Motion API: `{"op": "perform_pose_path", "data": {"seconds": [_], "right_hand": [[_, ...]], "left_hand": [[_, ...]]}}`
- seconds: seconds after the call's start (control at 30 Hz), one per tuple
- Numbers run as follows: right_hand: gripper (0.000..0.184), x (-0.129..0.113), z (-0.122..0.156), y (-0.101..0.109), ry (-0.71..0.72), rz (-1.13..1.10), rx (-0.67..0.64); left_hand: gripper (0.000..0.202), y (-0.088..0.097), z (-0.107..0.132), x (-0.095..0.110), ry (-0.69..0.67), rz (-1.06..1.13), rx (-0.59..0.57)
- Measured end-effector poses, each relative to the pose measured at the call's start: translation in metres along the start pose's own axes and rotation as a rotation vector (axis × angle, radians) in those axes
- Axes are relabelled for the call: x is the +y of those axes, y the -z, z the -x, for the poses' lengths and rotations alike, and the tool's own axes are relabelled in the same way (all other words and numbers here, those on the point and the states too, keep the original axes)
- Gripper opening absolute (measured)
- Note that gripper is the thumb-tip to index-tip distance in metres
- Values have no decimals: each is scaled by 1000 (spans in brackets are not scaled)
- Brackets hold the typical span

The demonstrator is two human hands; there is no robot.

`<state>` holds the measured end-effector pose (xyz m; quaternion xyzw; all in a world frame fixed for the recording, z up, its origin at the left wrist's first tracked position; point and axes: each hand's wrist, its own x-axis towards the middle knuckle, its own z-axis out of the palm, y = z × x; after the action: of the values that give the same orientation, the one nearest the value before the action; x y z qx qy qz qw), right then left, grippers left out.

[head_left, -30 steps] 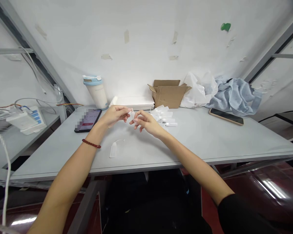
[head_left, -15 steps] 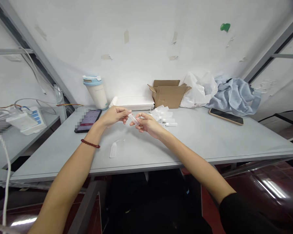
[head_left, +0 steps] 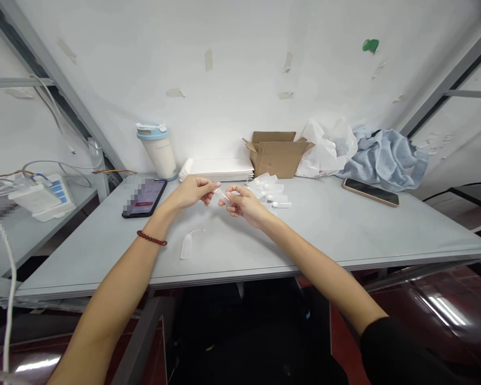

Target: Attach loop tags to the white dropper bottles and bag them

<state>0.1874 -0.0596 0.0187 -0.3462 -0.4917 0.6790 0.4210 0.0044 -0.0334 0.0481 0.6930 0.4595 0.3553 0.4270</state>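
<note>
My left hand (head_left: 195,191) pinches one end of a small clear plastic bottle (head_left: 222,196) between thumb and fingers. The bottle's other end is in my right hand (head_left: 244,205), whose fingers close round it. Both hands hold it just above the grey table (head_left: 320,235), and the fingers partly cover it. Below my left hand, a translucent flat tag-like piece (head_left: 186,247) with a thin curved tail lies on the tabletop. Beyond my right hand rests a heap of several small clear bottles (head_left: 269,188), some with white ends.
A phone with a lit screen (head_left: 145,198) lies left, near a tumbler (head_left: 159,152). Along the wall are a white stack (head_left: 220,170), an open cardboard box (head_left: 276,159), a plastic bag (head_left: 324,152) and blue cloth (head_left: 385,158). Another phone (head_left: 371,192) lies right.
Both hands have shifted slightly to the right with the bottle. My right fingers cover more of it now. The things on the table have stayed put.
</note>
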Motion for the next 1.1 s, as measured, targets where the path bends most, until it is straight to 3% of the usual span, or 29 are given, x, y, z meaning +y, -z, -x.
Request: {"op": "perform_pose_path", "data": {"seconds": [0.3,0.47,0.63,0.87,1.1], "right_hand": [[18,0,-4,5,-53,-80,27],[23,2,-7,9,-62,-63,34],[21,2,-7,9,-50,-49,13],[23,1,-5,6,-75,-57,-20],[29,1,-5,5,14,115,82]], "left_hand": [[25,0,2,1,-136,1,-24],[26,1,-2,-5,-182,-4,-59],[32,1,0,-3,-115,29,-42],[32,-1,5,5,25,-19,-176],[35,-6,3,2,33,12,-115]]}}
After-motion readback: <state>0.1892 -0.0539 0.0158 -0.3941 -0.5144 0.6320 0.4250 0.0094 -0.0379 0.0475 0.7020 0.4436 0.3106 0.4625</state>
